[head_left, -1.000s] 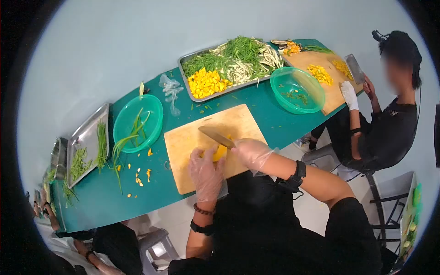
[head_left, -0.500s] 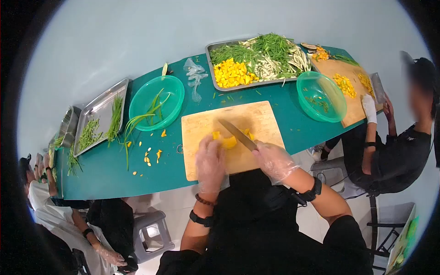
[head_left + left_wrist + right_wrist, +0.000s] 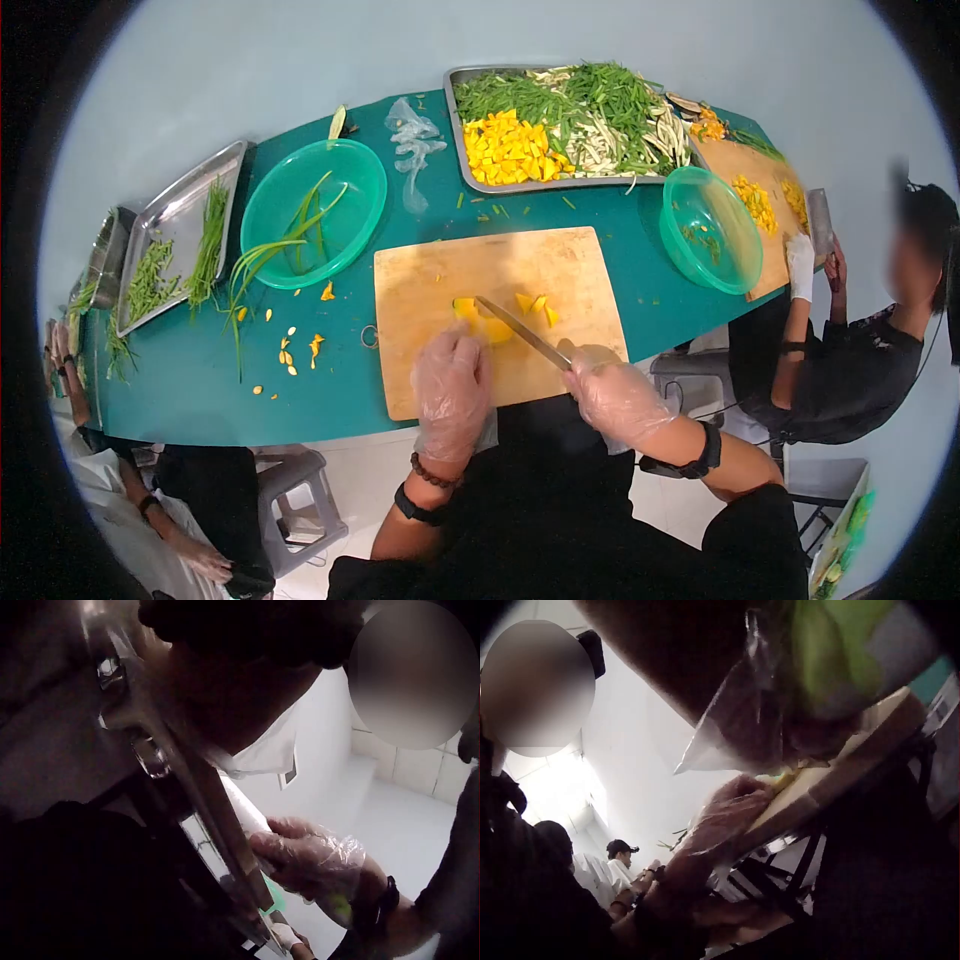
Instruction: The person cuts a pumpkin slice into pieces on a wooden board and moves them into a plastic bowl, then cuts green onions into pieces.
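The right hand's fingers are wrapped round the handle of a knife; the left hand's fingers hold a yellow piece against its blade. Cut bits lie just beside, all on a cutting board upon the green tabletop.

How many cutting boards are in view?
2. One board lies in front, beneath the knife; the other is at the table's right end, by the second person. More may be hidden at the view's left edge.
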Demonstrator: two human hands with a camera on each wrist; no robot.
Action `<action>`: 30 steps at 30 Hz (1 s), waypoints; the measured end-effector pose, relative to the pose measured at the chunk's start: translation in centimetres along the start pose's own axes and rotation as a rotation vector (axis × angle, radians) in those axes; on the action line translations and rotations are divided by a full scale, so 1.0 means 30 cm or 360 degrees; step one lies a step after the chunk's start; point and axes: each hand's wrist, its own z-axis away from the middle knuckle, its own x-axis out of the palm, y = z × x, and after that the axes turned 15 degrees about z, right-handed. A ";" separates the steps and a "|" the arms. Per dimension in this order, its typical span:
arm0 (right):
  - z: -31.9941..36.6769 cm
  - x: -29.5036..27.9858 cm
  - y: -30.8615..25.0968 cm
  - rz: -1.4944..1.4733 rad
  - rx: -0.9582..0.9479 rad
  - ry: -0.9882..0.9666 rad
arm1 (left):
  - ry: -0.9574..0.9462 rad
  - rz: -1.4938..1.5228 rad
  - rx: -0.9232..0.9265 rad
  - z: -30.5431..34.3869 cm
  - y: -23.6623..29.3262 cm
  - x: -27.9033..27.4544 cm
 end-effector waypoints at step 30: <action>0.010 -0.007 -0.048 -0.0252 0.0179 0.0038 | -0.0150 -0.0054 -0.0187 -0.053 0.000 -0.014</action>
